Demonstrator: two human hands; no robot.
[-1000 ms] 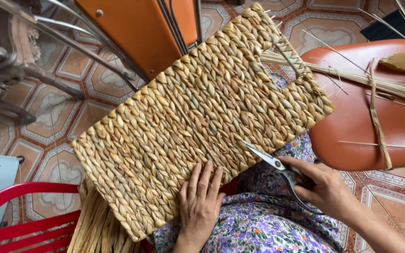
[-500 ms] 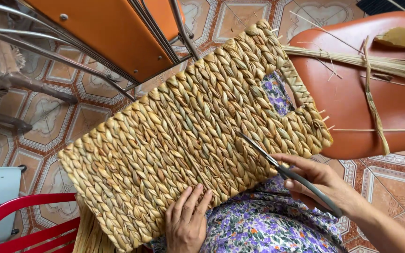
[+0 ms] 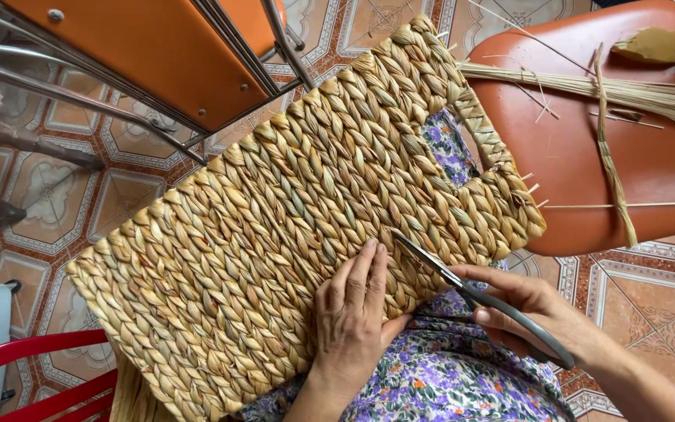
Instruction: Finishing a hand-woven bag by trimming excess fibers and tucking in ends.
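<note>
A flat woven straw bag panel [image 3: 275, 227] with a cut-out handle slot lies tilted across my lap over purple flowered cloth [image 3: 447, 375]. My left hand [image 3: 353, 312] presses flat on the panel's near edge, fingers together and pointing up. My right hand [image 3: 533, 312] grips grey metal scissors [image 3: 462, 285]. Their blades are slightly parted, and the tips rest on the weave just right of my left fingertips.
An orange stool [image 3: 650, 164] at the right carries a tied bundle of dry straw [image 3: 626, 90]. An orange chair with metal legs [image 3: 158, 55] stands at the top left. A red plastic chair [image 3: 33, 375] sits at the bottom left, all on a patterned tile floor [image 3: 56, 195].
My left hand slid up onto the panel's edge. The scissors moved closer to it, tips now on the weave. The panel shifted slightly in view.
</note>
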